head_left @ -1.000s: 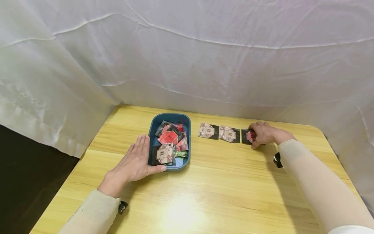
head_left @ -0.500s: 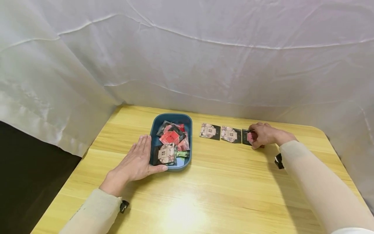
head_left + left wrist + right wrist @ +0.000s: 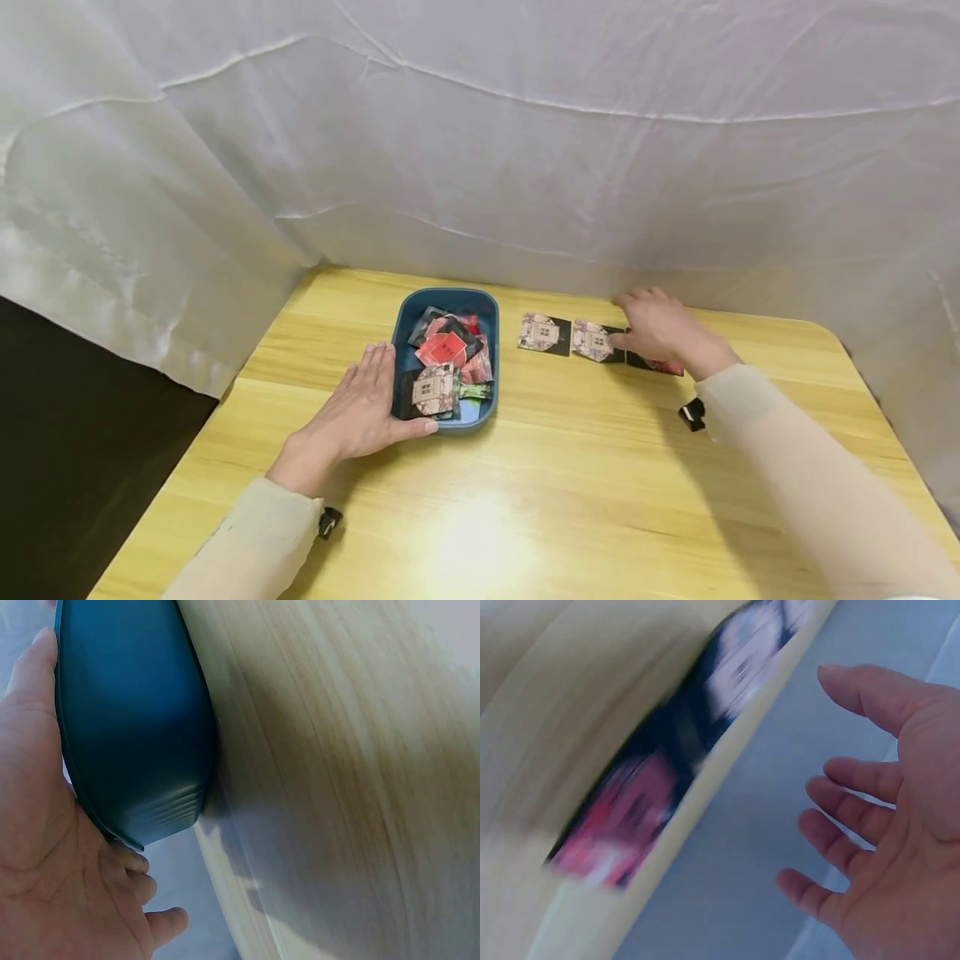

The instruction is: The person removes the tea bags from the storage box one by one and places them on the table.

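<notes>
My left hand (image 3: 354, 418) rests with straight fingers along the near-left side of a blue plastic bin (image 3: 497, 358), thumb at its front rim. The left wrist view shows the palm beside the bin's outer wall (image 3: 135, 712). Two flat black sachets with cream floral fronts, one (image 3: 542, 333) left of the other (image 3: 597, 340), lie in a row on the table. A black sachet with a red front (image 3: 666, 367) ends the row, partly covered by my right hand (image 3: 660, 329). That hand holds nothing; its fingers are spread and loosely bent in the right wrist view.
Inside the bin lie several sachets, among them a red one (image 3: 442, 348), a floral one (image 3: 433, 392) and a green packet (image 3: 476, 391). The wooden table (image 3: 585, 483) meets a pale hanging cloth (image 3: 480, 167) along its back edge.
My right hand has let go of the red-fronted sachet and moved up and left, off it. The sachet stays at the row's right end. My left hand keeps its place at the bin.
</notes>
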The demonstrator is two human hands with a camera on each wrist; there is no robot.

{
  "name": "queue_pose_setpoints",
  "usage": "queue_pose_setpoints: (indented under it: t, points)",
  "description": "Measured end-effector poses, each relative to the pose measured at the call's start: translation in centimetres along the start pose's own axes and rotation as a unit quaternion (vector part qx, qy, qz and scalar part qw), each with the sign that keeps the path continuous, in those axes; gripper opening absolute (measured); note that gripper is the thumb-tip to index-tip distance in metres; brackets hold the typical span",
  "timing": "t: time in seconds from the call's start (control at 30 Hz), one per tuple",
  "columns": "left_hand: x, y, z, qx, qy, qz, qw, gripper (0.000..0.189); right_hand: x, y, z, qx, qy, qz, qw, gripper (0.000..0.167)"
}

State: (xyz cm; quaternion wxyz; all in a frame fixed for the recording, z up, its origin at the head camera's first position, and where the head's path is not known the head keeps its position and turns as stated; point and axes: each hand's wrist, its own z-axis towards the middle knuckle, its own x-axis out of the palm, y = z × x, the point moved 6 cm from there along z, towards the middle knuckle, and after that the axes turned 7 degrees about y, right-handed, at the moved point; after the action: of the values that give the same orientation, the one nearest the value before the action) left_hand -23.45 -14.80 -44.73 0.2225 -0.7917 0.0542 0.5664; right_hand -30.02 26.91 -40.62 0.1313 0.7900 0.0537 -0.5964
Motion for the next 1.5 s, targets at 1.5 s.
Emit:
queue_pose_setpoints:
  t: [1.5]
  points:
    - [-0.1,-0.5,0.6,0.012,0.003,-0.011,0.9999,0.140,6.3,27.2,5.5,-0.167,0.015,-0.141,0.9758,0.084]
